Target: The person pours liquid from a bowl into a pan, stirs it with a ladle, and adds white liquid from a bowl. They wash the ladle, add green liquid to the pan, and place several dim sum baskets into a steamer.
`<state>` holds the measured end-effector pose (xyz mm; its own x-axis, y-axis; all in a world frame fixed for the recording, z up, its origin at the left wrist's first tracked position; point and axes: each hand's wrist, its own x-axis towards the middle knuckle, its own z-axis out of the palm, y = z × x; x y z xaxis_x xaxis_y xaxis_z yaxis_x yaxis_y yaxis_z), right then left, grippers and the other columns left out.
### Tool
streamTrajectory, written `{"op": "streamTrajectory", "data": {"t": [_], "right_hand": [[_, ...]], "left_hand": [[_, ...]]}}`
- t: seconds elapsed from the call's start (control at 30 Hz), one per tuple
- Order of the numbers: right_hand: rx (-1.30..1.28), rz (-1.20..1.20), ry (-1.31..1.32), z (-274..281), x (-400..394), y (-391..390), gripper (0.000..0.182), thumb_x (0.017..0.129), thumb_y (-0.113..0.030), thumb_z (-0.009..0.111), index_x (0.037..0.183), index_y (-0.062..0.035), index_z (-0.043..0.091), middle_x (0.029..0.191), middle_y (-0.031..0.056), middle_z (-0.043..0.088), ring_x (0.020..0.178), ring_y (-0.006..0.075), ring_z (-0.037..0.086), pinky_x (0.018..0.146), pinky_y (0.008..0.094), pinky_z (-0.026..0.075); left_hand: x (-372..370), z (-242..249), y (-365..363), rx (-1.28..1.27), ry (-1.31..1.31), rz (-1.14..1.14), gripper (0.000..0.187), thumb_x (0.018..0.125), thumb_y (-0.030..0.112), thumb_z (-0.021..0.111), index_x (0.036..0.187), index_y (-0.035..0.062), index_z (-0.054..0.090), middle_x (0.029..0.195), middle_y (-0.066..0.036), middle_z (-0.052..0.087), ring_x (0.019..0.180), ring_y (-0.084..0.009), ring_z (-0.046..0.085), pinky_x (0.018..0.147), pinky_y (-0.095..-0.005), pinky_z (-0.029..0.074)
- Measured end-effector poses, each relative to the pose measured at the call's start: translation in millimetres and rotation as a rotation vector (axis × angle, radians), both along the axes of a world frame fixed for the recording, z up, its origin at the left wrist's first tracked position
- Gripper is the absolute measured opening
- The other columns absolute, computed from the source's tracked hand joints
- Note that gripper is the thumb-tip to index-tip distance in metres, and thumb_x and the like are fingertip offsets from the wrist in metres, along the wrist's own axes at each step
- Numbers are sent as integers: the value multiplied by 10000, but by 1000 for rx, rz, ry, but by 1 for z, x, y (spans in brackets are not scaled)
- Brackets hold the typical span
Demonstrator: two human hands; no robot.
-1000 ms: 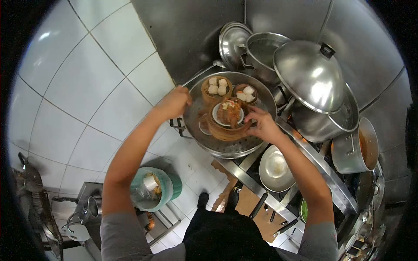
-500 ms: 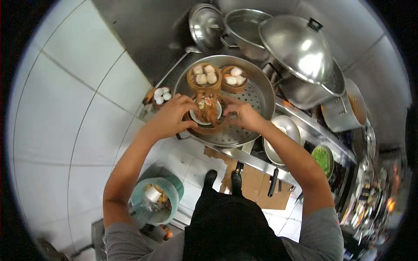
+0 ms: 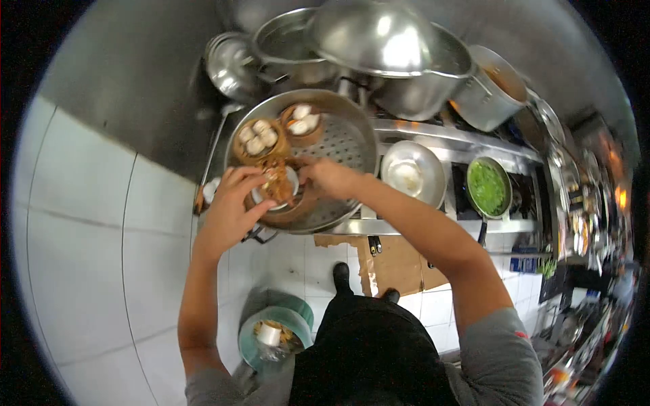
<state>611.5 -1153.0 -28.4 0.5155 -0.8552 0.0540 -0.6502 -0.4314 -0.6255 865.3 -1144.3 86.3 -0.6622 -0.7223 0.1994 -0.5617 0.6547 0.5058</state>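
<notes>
A bamboo steamer basket (image 3: 288,215) holds a small white dish (image 3: 294,177) of brown, sauced pieces that look like chicken feet (image 3: 276,186). My left hand (image 3: 233,203) curls its fingers round the left side, over the dish's rim. On the right side, my right hand (image 3: 332,177) grips with bent fingers, its fingertips partly hidden. This basket is in a wide, perforated metal steamer tray (image 3: 349,135). Just behind it are a bamboo basket of pale dumplings (image 3: 257,137) and a smaller basket of white dumplings (image 3: 302,123).
A metal pan (image 3: 413,174) and a pan of green food (image 3: 489,188) sit on the stove to the right. Large pots and a domed lid (image 3: 372,37) stand behind. White eggs (image 3: 211,189) lie left of the tray. A green bin (image 3: 274,338) is on the floor below.
My view has turned and shifted rightward, showing more of the stove. Both hands stay at the basket of brown pieces; my left fingers now reach further over the dish.
</notes>
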Motion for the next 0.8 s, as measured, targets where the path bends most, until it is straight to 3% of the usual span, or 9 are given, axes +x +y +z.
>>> {"op": "streamTrajectory", "data": {"t": [0.07,0.17,0.3,0.33,0.47,0.53,0.6,0.7,0.8], "right_hand": [[-117,-88,-58,-2,-6,16,368,729,-84,729,1079,-62,618,1386,223,474,1037,418,620,901,451,515],[-346,-300,-185,27,-36,86,406,756,-84,717,1139,-31,594,1397,231,458,1164,405,556,965,445,490],[-187,-643,-465,19,-88,244,338,760,-44,719,1079,-7,614,1039,184,631,979,357,623,840,440,505],[-156,-784,-480,1,-101,298,258,797,-130,676,1021,-20,613,936,190,630,897,383,624,785,447,501],[-21,-1436,-405,-80,-110,550,264,853,-235,676,1012,-32,621,926,180,685,847,379,648,769,449,506],[86,-1814,-539,-91,-89,688,273,863,-245,689,1000,-17,626,921,157,702,781,246,683,711,378,531],[-134,-2198,-786,-108,-47,833,193,873,-192,683,937,-16,640,850,102,697,718,173,662,637,337,525],[-298,-2837,-414,-76,39,1019,162,844,-186,692,882,-35,648,822,92,683,743,186,666,639,335,518],[-469,-3175,194,-27,102,1151,349,823,-221,700,1112,-47,614,987,170,685,935,337,662,811,417,510]], "left_hand": [[-17,16,22,-21,73,-23,378,753,134,762,1083,-4,640,1171,-132,598,1100,-308,547,948,-387,431],[-51,27,74,-40,222,-9,288,780,57,718,1056,5,653,1082,-114,638,957,-253,608,815,-345,493],[-110,-45,142,386,296,-209,183,820,-2,654,1003,5,667,949,-86,652,848,-175,609,733,-278,482],[-135,-72,168,484,334,-283,153,852,-3,629,1001,5,663,937,-63,656,813,-150,600,728,-278,481],[-219,-122,296,872,-23,-750,155,915,32,601,1061,-9,634,963,-54,667,833,-106,623,716,-230,503],[-251,-147,360,913,-190,-969,176,922,54,610,1086,-7,632,978,-58,679,846,-116,640,726,-253,530],[-284,-152,439,945,-353,-1155,197,935,76,616,1115,-3,629,1013,-63,678,904,-130,643,778,-266,537],[-316,-154,563,986,-482,-1339,191,899,52,648,1082,0,656,1013,-55,659,919,-118,624,800,-250,503],[-330,-154,701,952,-609,-1775,306,906,95,649,1198,14,604,1142,-96,632,1053,-176,613,865,-300,510]]}}
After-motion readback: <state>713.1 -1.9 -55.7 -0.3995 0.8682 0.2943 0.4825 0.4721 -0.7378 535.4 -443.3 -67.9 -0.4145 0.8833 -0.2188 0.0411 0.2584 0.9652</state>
